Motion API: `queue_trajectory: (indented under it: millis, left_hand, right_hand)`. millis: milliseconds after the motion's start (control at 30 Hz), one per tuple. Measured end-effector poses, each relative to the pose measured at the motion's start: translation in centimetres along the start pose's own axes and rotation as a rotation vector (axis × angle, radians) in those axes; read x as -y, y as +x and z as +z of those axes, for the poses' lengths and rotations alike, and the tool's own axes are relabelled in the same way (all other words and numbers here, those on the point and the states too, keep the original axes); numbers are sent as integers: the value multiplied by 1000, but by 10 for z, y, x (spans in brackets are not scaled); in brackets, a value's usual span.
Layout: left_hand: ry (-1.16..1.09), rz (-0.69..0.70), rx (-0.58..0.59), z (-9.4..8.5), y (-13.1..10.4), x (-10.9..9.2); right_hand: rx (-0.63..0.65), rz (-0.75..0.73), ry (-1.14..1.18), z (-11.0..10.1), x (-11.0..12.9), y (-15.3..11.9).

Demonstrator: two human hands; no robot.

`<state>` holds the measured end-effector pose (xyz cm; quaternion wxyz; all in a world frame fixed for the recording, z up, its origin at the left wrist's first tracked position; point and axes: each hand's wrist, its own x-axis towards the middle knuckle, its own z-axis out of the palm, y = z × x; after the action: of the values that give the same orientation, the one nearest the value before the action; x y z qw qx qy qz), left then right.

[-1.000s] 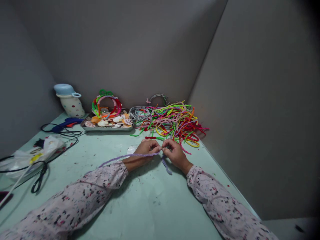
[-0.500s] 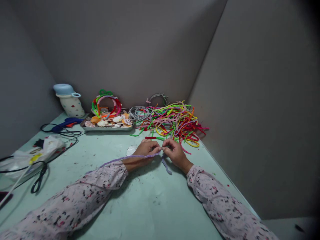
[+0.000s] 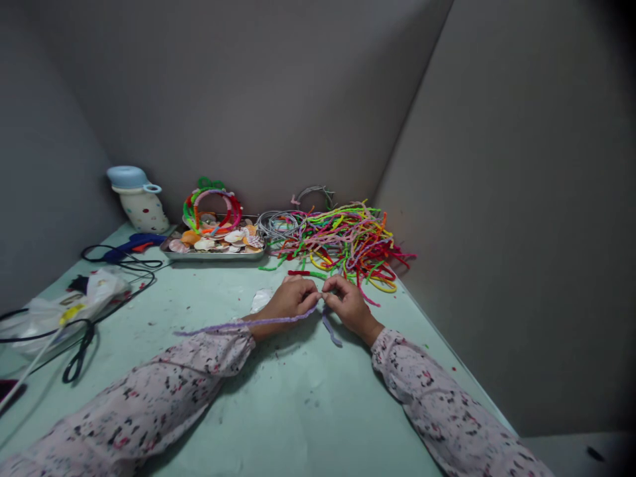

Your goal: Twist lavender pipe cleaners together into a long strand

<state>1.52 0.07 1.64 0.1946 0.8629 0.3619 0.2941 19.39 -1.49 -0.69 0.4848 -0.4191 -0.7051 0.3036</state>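
A fuzzy lilac pipe cleaner (image 3: pixel 278 321) is pinched between my two hands above the middle of the table. My left hand (image 3: pixel 294 297) grips it with thumb and forefinger, and its long end lies back across my left wrist and sleeve. Fingertips almost meeting the left ones, my right hand (image 3: pixel 348 303) pinches it too. A short lilac tail hangs below the right fingers. The exact spot where the fingertips press is too small to make out. Just beyond the hands lies a red and green pipe cleaner (image 3: pixel 305 273).
A heap of coloured pipe cleaners (image 3: pixel 352 238) lies behind my hands, beside coiled grey wire (image 3: pixel 278 225). Left of it, a metal tray (image 3: pixel 218 257) holds shells and wrapped hoops (image 3: pixel 233 205). A bottle (image 3: pixel 144 209), black cable (image 3: pixel 92 318) and plastic bag (image 3: pixel 44 318) are further left.
The long lilac end has swung down a little over my left wrist and sags more. Both hands stay in nearly the same place, still pinching.
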Motion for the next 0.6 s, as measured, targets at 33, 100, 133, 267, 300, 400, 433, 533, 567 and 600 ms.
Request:
queue_trajectory:
  millis: [33, 100, 133, 267, 300, 400, 433, 533, 567, 600]
  left_hand:
    - [-4, -1, -2, 0, 0, 0]
    - [-27, -10, -7, 0, 0, 0]
    - [-45, -19, -8, 0, 0, 0]
    - [-116, -55, 4, -1, 2, -1]
    - [-124, -59, 6, -1, 2, 0]
    - [-116, -59, 7, -1, 2, 0]
    - [-107, -57, 7, 0, 2, 0]
    - [-64, -41, 2, 0, 1, 0]
    - [-45, -34, -2, 0, 1, -1]
    - [-27, -27, -6, 0, 1, -1]
  right_hand:
    - [-1, 0, 0, 0, 0, 0]
    - [-6, 4, 3, 0, -1, 0]
    - [-6, 6, 3, 0, 0, 0]
    - [-15, -3, -1, -1, 1, 0]
    - [-17, -4, -4, -1, 2, 0]
    - [-12, 3, -10, -1, 3, 0]
    - [-9, 3, -11, -1, 3, 0]
    - [-9, -1, -10, -1, 3, 0]
    - [-8, -2, -8, -1, 2, 0]
    - [-8, -2, -4, 0, 2, 0]
